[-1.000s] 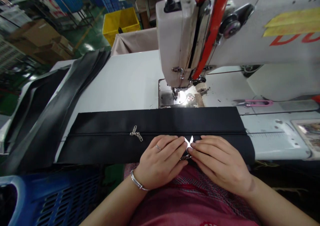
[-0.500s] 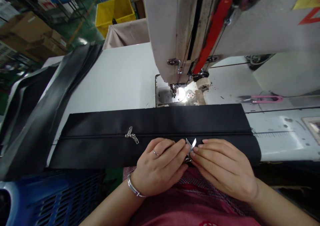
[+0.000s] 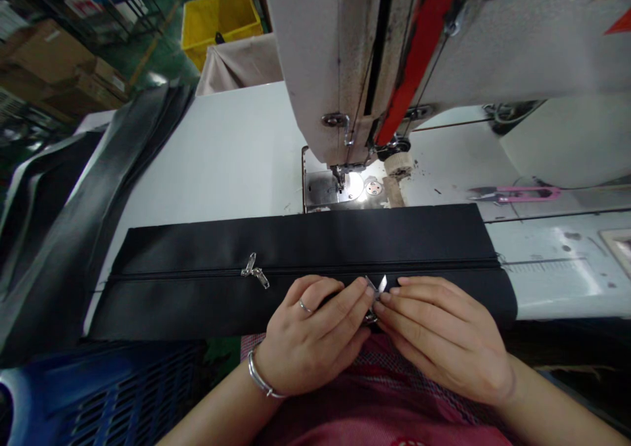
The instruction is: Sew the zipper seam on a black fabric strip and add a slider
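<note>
A long black panel (image 3: 197,308) lies across the table edge, with a zipper (image 3: 305,270) running along its length. Two silver zipper pulls (image 3: 254,272) rest on the left half of that zipper. Closer to me, my left hand (image 3: 315,334) and my right hand (image 3: 444,334) meet over the panel's near edge. Their fingertips pinch a shiny metal piece (image 3: 382,284) with two pointed arms in a V. Fingers cover its lower part, so its exact kind is unclear. The left hand wears a ring and a bangle.
Beyond the panel stands a sewing machine (image 3: 315,58), its needle area (image 3: 340,180) lit. Pink-handled thread snips (image 3: 527,194) lie at right. Black strips (image 3: 98,190) drape over the table's left side, above a blue basket (image 3: 133,393). A yellow crate (image 3: 221,19) stands behind.
The camera view has shifted slightly. Both hands stay closed at the same V-shaped metal piece, and less of its left arm shows between the fingertips.
</note>
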The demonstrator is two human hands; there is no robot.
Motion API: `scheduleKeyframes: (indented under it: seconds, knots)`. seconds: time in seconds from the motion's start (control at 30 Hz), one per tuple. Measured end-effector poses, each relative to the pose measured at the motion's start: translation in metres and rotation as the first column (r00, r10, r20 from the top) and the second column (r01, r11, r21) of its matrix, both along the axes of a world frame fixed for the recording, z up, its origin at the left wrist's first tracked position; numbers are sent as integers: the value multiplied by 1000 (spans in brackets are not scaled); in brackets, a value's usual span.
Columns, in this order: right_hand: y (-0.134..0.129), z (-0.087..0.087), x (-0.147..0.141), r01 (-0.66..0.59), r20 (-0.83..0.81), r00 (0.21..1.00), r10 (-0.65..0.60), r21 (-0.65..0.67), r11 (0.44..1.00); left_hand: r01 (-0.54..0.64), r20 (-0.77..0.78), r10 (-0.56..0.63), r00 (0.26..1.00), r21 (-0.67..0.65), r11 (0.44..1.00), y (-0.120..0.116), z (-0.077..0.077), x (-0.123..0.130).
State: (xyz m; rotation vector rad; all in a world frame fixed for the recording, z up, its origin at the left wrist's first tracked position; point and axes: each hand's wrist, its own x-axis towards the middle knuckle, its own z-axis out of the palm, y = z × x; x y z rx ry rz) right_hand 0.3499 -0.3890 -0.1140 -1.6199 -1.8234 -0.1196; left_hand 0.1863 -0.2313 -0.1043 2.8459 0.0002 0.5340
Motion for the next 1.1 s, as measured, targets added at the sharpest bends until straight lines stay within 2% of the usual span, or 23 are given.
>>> scheduleKeyframes:
  seconds: [1.1]
  knots:
    - [2, 3, 1, -13, -40, 999, 14, 17, 1000, 3, -15, -4, 1000, -24, 1000, -1, 2, 2]
